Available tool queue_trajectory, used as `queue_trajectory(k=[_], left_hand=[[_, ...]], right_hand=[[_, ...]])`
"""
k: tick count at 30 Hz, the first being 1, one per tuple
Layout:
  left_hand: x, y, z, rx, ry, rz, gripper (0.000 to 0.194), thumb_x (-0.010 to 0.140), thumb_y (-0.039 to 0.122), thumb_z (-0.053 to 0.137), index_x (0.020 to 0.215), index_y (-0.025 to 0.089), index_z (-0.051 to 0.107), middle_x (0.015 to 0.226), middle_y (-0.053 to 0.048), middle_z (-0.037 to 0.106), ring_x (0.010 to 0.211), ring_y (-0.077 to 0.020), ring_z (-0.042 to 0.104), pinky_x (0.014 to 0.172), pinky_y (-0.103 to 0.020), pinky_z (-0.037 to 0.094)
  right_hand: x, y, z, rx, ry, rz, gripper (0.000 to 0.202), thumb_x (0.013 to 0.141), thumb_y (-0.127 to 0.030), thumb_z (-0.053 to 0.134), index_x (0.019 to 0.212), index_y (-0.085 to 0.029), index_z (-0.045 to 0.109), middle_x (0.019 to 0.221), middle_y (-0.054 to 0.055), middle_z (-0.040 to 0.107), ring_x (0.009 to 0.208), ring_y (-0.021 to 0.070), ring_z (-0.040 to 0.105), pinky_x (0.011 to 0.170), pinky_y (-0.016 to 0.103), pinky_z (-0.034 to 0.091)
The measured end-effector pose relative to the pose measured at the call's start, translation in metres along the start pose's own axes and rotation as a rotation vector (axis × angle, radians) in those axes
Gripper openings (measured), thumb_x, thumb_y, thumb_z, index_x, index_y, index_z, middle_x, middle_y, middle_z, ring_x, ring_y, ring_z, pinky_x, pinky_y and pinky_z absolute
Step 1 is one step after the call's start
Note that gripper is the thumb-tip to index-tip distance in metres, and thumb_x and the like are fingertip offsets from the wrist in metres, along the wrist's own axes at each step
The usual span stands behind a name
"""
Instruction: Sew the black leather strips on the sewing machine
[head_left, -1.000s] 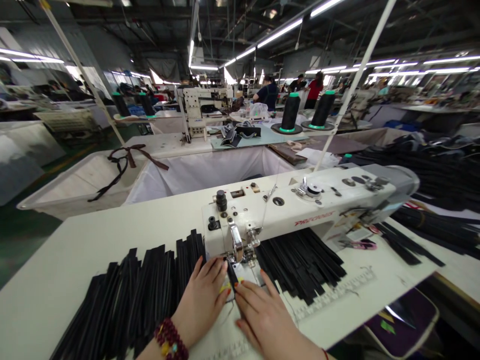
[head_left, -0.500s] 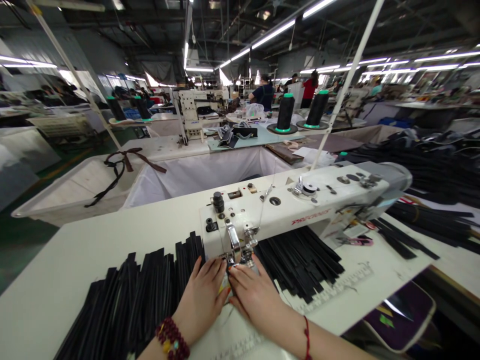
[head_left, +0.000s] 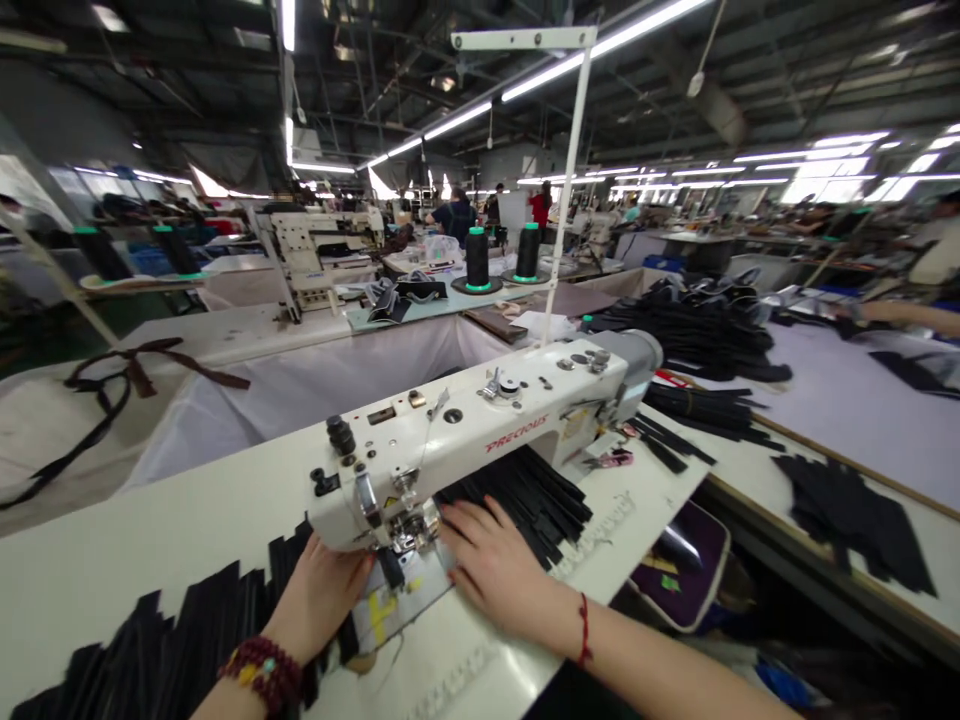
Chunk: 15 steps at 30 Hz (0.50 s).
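A white sewing machine [head_left: 480,420] stands on the table. A short piece of black strip [head_left: 390,568] lies at its presser foot. My left hand [head_left: 322,590] is left of the needle area, its fingers curled and partly hidden behind the machine head; what they hold is hidden. One pile of black strips [head_left: 172,640] lies beside and below that hand. My right hand [head_left: 491,565] lies palm down right of the needle, fingers spread, fingertips at the edge of a second pile of black strips [head_left: 536,505] under the machine arm.
Pink-handled snips [head_left: 611,459] lie by the machine's base. A ruler scale [head_left: 600,530] runs along the table front. Behind the machine is a white cloth-lined bin [head_left: 217,425]. Black thread cones [head_left: 478,262] stand farther back. More black pieces [head_left: 855,520] lie on the right-hand table.
The view has turned right. My hands, close together at the needle before, have parted: the left is left of the machine head, the right at the strips under the arm.
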<state>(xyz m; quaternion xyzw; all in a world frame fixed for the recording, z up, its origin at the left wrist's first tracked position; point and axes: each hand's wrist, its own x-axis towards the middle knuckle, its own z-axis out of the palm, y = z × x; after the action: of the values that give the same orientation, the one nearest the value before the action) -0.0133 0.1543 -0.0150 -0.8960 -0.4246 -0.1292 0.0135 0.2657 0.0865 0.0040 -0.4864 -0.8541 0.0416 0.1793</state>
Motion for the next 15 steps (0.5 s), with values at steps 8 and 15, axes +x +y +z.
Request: queue_trajectory(k=[8, 15], left_hand=[[-0.015, -0.020, -0.001, 0.052, -0.045, 0.050, 0.032, 0.096, 0.029, 0.045, 0.106, 0.028, 0.075, 0.112, -0.003, 0.076, 0.108, -0.0255, 0.069, 0.106, -0.046, 0.048], [-0.075, -0.023, -0.009, 0.248, 0.049, 0.139, 0.040, 0.096, 0.041, 0.052, 0.133, 0.032, 0.062, 0.139, -0.003, 0.062, 0.126, -0.0265, 0.059, 0.109, -0.046, 0.042]], right_hand=[[0.087, 0.102, -0.011, -0.168, 0.047, 0.320, 0.039, 0.100, -0.022, 0.044, 0.136, -0.014, 0.057, 0.140, 0.015, 0.056, 0.137, 0.0323, 0.043, 0.117, 0.051, 0.029], [0.089, 0.108, 0.000, -0.159, 0.077, 0.343, 0.055, 0.095, -0.003, 0.032, 0.148, -0.012, 0.044, 0.149, 0.014, 0.047, 0.143, 0.0306, 0.035, 0.121, 0.052, 0.019]])
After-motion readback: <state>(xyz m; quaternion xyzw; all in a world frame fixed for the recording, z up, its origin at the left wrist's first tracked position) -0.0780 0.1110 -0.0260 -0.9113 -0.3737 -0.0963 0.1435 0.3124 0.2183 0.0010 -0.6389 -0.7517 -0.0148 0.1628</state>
